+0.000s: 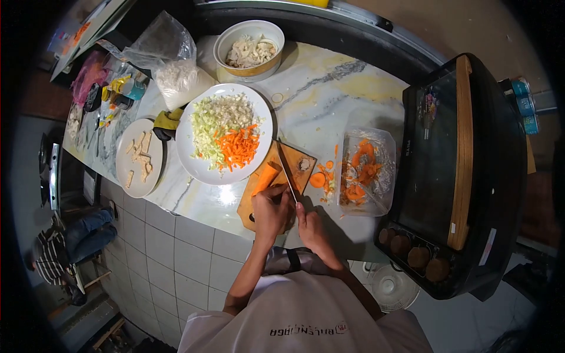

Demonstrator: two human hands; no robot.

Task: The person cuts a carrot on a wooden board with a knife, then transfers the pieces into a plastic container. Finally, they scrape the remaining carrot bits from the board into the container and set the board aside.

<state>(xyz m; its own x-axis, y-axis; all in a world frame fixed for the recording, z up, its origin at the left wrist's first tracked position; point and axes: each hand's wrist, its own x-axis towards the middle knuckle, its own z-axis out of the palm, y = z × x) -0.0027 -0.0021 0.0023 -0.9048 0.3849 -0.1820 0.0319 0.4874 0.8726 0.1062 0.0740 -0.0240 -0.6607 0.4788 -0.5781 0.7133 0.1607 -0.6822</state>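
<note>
My right hand [311,226] is wrapped round the handle of a knife [287,167], whose blade points away from me across a wooden cutting board [246,207]. My left hand [271,215] has its fingers curled at the near end of a peeled carrot [267,178], close beside the blade. The left fingertips are partly hidden. Just beyond the board, a white plate [185,159] bears separate heaps of carrot strips [237,146], chopped pale-green vegetable [204,130] and whitish diced pieces [236,108].
Carrot scraps [318,179] lie right of the board, beside a clear plastic tub [385,162] with peelings. A black oven [432,159] bounds the right side. A smaller plate [128,140], a bag of white powder [179,82] and a bowl [253,72] stand farther off. Another person [56,253] sits at left.
</note>
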